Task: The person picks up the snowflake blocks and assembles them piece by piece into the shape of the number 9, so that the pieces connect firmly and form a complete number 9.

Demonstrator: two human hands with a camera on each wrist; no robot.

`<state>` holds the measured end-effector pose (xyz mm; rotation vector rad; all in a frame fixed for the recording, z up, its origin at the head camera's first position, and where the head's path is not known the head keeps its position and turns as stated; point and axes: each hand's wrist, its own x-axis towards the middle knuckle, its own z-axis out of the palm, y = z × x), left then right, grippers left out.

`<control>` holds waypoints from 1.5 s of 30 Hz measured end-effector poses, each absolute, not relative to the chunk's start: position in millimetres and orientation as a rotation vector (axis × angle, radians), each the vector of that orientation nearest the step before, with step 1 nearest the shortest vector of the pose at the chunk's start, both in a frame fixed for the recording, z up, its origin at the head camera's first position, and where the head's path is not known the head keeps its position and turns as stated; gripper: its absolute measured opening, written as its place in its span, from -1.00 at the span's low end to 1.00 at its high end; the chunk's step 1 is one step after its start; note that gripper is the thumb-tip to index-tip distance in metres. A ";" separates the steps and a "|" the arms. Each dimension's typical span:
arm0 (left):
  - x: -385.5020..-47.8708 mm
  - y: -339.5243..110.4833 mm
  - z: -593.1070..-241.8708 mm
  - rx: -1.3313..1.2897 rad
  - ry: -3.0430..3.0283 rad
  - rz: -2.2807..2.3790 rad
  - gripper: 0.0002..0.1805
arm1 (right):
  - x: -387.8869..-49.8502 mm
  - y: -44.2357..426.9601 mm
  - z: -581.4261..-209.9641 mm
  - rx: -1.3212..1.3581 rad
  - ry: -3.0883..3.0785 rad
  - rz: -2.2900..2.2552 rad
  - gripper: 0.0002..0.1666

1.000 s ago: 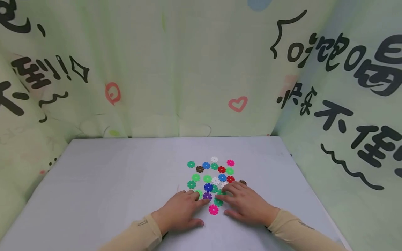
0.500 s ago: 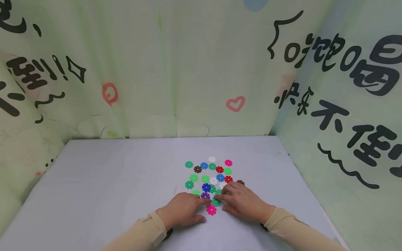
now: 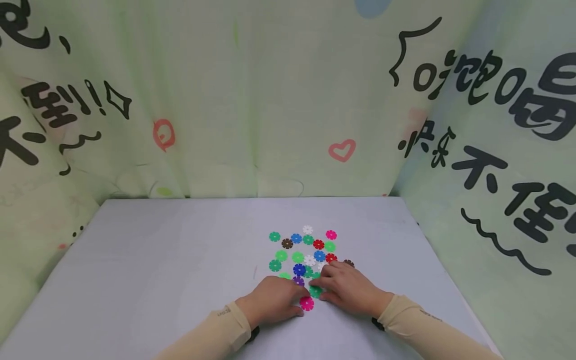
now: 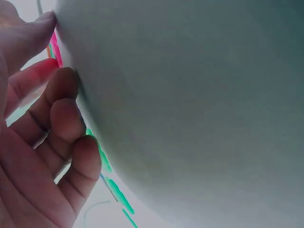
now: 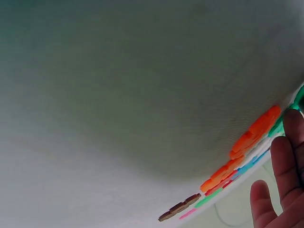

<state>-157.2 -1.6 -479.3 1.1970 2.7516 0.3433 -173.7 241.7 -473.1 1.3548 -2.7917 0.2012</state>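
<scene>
Low over the white table, my left hand (image 3: pixel 274 300) has its thumb and index finger at the edges of a pink notched disc (image 3: pixel 307 303), gripping it lightly. From the left wrist view, a pink disc edge (image 4: pixel 56 47) shows between thumb and index finger; the hand's (image 4: pixel 42 128) other fingers are bent. My right hand (image 3: pixel 353 289) holds a green disc (image 3: pixel 316 292) between thumb and a finger, just above the pink one. In the right wrist view, green discs (image 5: pixel 277 127) are partly behind the hand (image 5: pixel 287 175). Its palm hides some discs in the head view.
Beyond the hands, flat coloured discs spread over the table (image 3: pixel 180 250), among them a dark blue disc (image 3: pixel 299 269), a white disc (image 3: pixel 308 229) and a brown disc (image 3: pixel 287 243). Orange discs (image 5: pixel 256 130) lie under the right hand. Printed curtains (image 3: pixel 279 100) surround the table.
My left hand has moved right and slightly down, from the purple disc to the pink one. My right thumb has come in to the green disc, which has shifted slightly right.
</scene>
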 end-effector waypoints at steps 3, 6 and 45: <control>-155.8 3.4 -478.2 1.193 2.760 0.326 -0.67 | -174.0 240.6 -471.2 1.357 -2.794 0.201 -0.59; -154.1 7.0 -476.0 1.176 2.770 0.305 -0.71 | -175.4 239.1 -470.3 1.347 -2.813 0.198 -0.61; -153.4 8.5 -478.3 0.919 2.640 0.745 -0.71 | -174.2 240.0 -475.8 1.202 -2.888 0.530 -0.65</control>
